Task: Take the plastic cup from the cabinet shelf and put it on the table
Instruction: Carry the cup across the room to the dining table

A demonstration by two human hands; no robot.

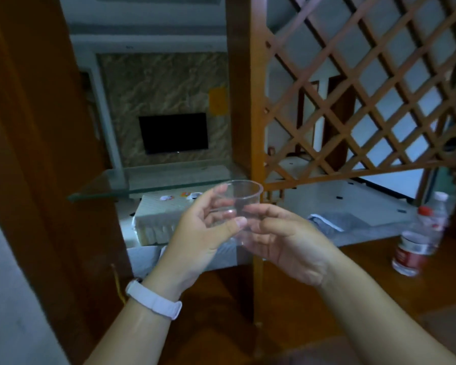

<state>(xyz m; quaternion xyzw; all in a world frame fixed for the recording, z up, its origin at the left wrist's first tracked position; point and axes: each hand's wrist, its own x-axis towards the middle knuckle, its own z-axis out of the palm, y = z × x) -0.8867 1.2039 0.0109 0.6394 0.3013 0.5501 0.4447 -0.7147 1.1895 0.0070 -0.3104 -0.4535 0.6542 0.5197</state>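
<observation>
A clear plastic cup (238,200) is held upright in mid-air at the centre of the head view, just in front of the glass cabinet shelf (111,184). My left hand (199,233), with a white band on its wrist, grips the cup's left side with thumb and fingers. My right hand (287,238) holds the cup's lower right side from below. The cup's bottom is partly hidden by my fingers. The wooden table surface (366,280) lies below and to the right.
A wooden post (256,101) and a lattice screen (366,88) rise just behind the cup. Two plastic bottles (419,238) stand at the right on the wood. A white box (158,219) and grey cloth (334,219) lie beyond. A dark wooden panel (37,154) fills the left.
</observation>
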